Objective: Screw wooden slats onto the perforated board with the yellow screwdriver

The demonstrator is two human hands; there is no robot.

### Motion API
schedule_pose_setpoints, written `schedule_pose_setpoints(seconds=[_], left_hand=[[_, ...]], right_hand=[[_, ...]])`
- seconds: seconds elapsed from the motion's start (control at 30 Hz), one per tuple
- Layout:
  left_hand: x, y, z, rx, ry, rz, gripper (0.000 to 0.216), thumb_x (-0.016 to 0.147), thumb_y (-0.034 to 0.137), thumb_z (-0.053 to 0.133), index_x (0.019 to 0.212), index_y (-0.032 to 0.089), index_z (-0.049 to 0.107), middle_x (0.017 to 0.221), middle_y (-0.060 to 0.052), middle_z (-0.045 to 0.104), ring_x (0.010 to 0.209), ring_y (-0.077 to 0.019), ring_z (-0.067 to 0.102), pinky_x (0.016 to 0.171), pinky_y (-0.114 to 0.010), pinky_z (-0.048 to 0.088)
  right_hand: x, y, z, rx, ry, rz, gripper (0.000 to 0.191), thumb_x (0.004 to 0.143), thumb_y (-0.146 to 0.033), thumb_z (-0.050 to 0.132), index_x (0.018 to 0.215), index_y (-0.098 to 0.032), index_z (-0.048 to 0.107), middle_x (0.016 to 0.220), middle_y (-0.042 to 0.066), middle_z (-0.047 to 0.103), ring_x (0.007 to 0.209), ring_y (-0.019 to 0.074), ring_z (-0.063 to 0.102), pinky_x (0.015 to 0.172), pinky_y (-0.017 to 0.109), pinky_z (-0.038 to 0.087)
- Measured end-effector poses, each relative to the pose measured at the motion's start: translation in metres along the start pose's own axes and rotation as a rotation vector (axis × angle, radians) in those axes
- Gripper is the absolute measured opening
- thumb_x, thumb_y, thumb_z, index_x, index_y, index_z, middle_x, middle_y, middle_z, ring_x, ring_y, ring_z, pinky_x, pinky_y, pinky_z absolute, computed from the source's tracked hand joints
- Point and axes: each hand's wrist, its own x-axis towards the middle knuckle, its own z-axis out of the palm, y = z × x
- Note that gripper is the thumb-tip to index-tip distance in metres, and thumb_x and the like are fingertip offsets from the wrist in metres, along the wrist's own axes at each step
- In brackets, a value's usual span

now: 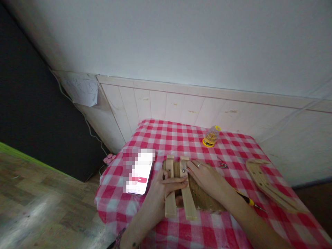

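Observation:
Two pale wooden slats (190, 207) lie side by side, joined to a crosspiece and resting over a rough brown board (207, 199). My left hand (166, 183) is closed around the left slat, two fingers stretched across to the right slat. A small dark screw (169, 170) sits in the left slat. At the right slat, my right hand (199, 171) has its fingertips pinched at a shiny screw (183, 170); its palm rests over the brown board. Behind my right forearm lies a yellow-and-black screwdriver (249, 200), partly hidden.
A lit phone (141, 176) lies left of my hands on the checked tablecloth (171, 129). Several loose screws (223, 165) lie to the right. A clear yellow-based bit case (212, 136) stands at the back. Curved wooden pieces (269, 186) lie along the right edge.

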Motion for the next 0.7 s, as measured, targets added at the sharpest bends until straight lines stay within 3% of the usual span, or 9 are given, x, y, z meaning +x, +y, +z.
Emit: schedule_pose_setpoints(seconds=[0.23,0.4,0.7], left_hand=[[0.004,0.005,-0.002,-0.009,-0.009,-0.014,0.028,0.098,0.036,0.076,0.124,0.026,0.08,0.126,-0.008,0.08,0.105,-0.03,0.072,0.091,-0.045,0.055],[0.0,-0.001,0.002,-0.016,0.024,0.029,0.027,0.104,0.037,0.069,0.125,0.024,0.079,0.126,-0.009,0.08,0.109,-0.0295,0.072,0.093,-0.045,0.055],[-0.005,-0.007,0.014,-0.05,-0.021,-0.077,0.03,0.099,0.038,0.074,0.127,0.03,0.078,0.129,-0.006,0.079,0.108,-0.0306,0.07,0.098,-0.05,0.054]], right_hand=[[-0.008,0.006,-0.007,-0.017,0.137,-0.171,0.053,0.094,0.002,0.054,0.14,-0.025,0.061,0.09,0.002,0.076,0.083,0.0197,0.076,0.069,0.028,0.063],[-0.012,0.013,-0.004,-0.007,0.178,-0.215,0.051,0.094,0.003,0.057,0.137,-0.021,0.065,0.087,0.003,0.075,0.083,0.0202,0.075,0.066,0.027,0.064],[-0.012,0.016,-0.002,0.013,0.155,-0.229,0.044,0.095,-0.001,0.06,0.134,-0.021,0.067,0.1,0.006,0.082,0.087,0.0205,0.078,0.072,0.029,0.067]])
